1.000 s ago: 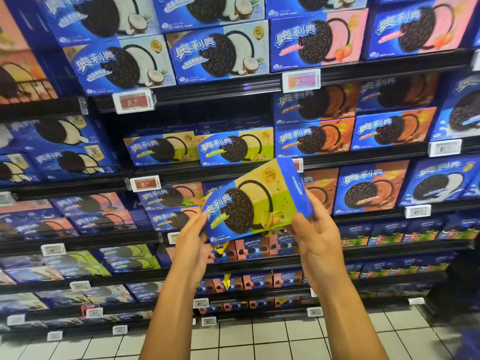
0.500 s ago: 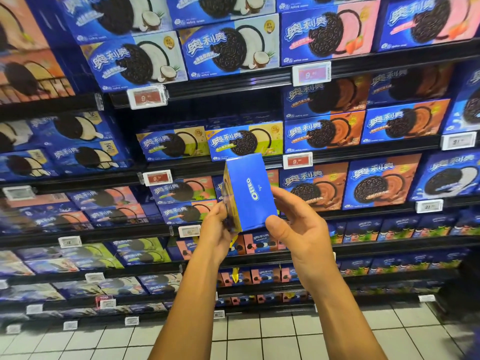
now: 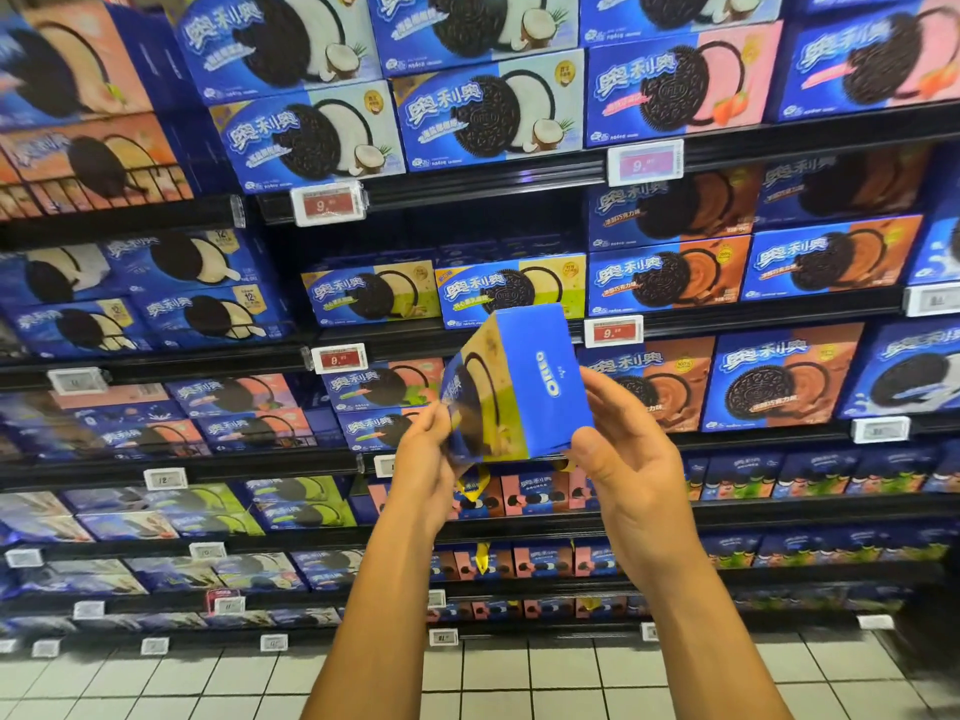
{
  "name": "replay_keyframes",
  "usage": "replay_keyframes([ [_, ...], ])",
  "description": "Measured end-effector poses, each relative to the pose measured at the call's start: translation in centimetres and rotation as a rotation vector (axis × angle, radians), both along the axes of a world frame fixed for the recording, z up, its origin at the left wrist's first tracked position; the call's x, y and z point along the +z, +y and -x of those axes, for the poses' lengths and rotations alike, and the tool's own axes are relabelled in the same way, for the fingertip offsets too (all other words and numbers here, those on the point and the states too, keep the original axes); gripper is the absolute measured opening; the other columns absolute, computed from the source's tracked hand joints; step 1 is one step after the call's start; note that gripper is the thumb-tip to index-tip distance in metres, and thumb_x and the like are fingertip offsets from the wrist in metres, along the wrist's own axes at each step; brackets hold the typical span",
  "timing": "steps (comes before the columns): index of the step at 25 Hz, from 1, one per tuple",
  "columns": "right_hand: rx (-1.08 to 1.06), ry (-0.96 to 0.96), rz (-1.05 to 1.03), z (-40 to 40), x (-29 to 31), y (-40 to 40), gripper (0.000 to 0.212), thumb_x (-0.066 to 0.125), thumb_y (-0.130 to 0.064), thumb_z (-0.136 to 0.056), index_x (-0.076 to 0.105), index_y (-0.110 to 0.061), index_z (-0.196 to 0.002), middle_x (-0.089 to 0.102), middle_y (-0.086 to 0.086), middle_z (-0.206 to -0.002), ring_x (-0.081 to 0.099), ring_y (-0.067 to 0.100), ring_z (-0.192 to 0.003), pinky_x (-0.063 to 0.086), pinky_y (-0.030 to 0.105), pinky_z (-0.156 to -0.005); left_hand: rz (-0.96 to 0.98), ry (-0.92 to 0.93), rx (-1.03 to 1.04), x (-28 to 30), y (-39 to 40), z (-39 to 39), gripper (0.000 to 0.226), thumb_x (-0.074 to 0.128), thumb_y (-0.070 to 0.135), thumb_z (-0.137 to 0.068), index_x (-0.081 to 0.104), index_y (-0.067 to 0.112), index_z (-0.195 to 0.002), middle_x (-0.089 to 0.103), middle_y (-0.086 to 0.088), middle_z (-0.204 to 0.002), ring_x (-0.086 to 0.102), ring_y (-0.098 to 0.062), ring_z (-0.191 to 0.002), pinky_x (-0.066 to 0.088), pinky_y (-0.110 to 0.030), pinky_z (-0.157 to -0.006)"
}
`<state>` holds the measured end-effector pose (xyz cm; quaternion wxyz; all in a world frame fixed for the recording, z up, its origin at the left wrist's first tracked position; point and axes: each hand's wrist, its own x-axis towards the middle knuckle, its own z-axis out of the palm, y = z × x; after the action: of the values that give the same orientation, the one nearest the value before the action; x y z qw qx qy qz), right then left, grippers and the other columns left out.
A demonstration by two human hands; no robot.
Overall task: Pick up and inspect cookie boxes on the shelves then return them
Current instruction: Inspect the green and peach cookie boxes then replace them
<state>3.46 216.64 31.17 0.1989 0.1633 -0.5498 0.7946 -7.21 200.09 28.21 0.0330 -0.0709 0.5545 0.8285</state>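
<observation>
I hold a blue and yellow-green cookie box [image 3: 519, 381] up in front of the shelves, its narrow blue end with the white logo turned toward me. My left hand [image 3: 423, 459] grips its lower left edge, partly blurred. My right hand [image 3: 618, 449] holds the lower right corner, thumb on the blue end and fingers behind it. Two matching yellow-green boxes [image 3: 511, 291] stand on the shelf just behind and above, with a dark gap over them.
Black shelves [image 3: 467, 345] run across the whole view, packed with blue cookie boxes in coconut, pink, orange and green varieties. Red price tags [image 3: 613, 332] clip to the shelf edges. White floor tiles [image 3: 519, 678] lie below.
The box has been turned from front-facing to end-on and now tilts so part of its front shows again. Both hands stayed on it and rose slightly toward the shelf.
</observation>
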Motion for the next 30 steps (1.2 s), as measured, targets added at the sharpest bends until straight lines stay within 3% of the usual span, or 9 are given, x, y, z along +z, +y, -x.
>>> replay_keyframes([
  [3,0.01,-0.069,0.213,0.7,-1.0,1.6,0.043,0.065,-0.023,-0.092,0.059,-0.035,-0.132,0.071,0.0,-0.122,0.067,0.019,-0.112,0.057,0.034,-0.085,-0.036,0.086,0.06,0.9,-1.5,-0.1,0.023,0.05,0.019,-0.101,0.06,0.014,-0.121,0.075,0.001,-0.101,0.072,-0.01,-0.077,0.056,-0.022,-0.056],
  [5,-0.008,-0.114,0.301,1.2,-1.5,2.6,0.042,0.049,-0.014,-0.1,0.053,-0.028,-0.138,0.071,-0.003,-0.121,0.068,0.018,-0.106,0.058,0.038,-0.084,-0.043,0.149,0.072,1.6,-2.3,-0.4,0.02,0.057,0.016,-0.098,0.063,0.018,-0.117,0.077,0.006,-0.094,0.073,-0.007,-0.078,0.056,-0.022,-0.057],
  [8,-0.071,-0.217,0.377,1.8,-2.3,3.6,0.04,0.036,-0.012,-0.104,0.057,-0.022,-0.137,0.067,0.002,-0.13,0.063,0.02,-0.11,0.055,0.039,-0.086,-0.028,0.234,0.068,2.5,-3.0,-1.3,0.022,0.063,0.012,-0.092,0.066,0.017,-0.114,0.077,0.001,-0.101,0.074,-0.012,-0.086,0.058,-0.023,-0.065],
  [15,-0.101,-0.312,0.432,2.3,-3.2,3.8,0.036,0.042,-0.028,-0.106,0.059,-0.02,-0.136,0.068,0.003,-0.127,0.063,0.021,-0.113,0.053,0.044,-0.095,-0.024,0.337,0.025,3.6,-2.8,-2.7,0.029,0.074,0.023,-0.072,0.07,0.023,-0.101,0.077,0.004,-0.095,0.074,-0.013,-0.087,0.058,-0.024,-0.063],
  [18,-0.079,-0.291,0.404,2.2,-3.0,3.9,0.037,0.048,-0.028,-0.102,0.057,-0.02,-0.137,0.069,0.004,-0.124,0.067,0.021,-0.105,0.057,0.037,-0.087,-0.029,0.322,0.019,3.6,-3.0,-2.6,0.026,0.075,0.024,-0.073,0.071,0.024,-0.099,0.076,0.002,-0.1,0.074,-0.015,-0.09,0.059,-0.025,-0.064],
  [22,-0.007,-0.265,0.415,1.9,-2.8,4.0,0.052,0.056,-0.025,-0.094,0.047,-0.016,-0.145,0.063,0.011,-0.127,0.064,0.029,-0.106,0.051,0.044,-0.098,-0.021,0.31,0.058,3.6,-3.2,-2.3,0.032,0.074,0.027,-0.075,0.068,0.021,-0.106,0.074,-0.003,-0.107,0.073,-0.016,-0.091,0.059,-0.026,-0.067],
  [25,0.062,-0.278,0.509,1.8,-2.7,3.8,0.053,0.051,-0.03,-0.096,0.046,-0.015,-0.147,0.063,0.012,-0.129,0.058,0.032,-0.111,0.043,0.047,-0.107,-0.019,0.296,0.066,3.4,-3.3,-2.2,0.036,0.072,0.029,-0.076,0.067,0.019,-0.11,0.074,-0.003,-0.107,0.073,-0.016,-0.09,0.059,-0.027,-0.067],
  [28,0.109,-0.298,0.561,2.0,-2.5,3.4,0.056,0.054,-0.033,-0.095,0.046,-0.012,-0.147,0.062,0.012,-0.133,0.06,0.032,-0.117,0.048,0.045,-0.106,-0.013,0.284,0.072,3.3,-3.1,-2.0,0.035,0.069,0.025,-0.082,0.064,0.015,-0.115,0.074,-0.004,-0.107,0.072,-0.016,-0.089,0.06,-0.028,-0.071],
  [30,0.178,-0.299,0.628,2.0,-2.3,3.2,0.064,0.067,-0.037,-0.088,0.05,-0.013,-0.145,0.061,0.012,-0.137,0.061,0.033,-0.122,0.048,0.051,-0.105,0.0,0.283,0.062,3.2,-3.0,-1.8,0.027,0.066,0.018,-0.089,0.064,0.014,-0.115,0.073,-0.005,-0.109,0.072,-0.017,-0.091,0.06,-0.029,-0.075],
])
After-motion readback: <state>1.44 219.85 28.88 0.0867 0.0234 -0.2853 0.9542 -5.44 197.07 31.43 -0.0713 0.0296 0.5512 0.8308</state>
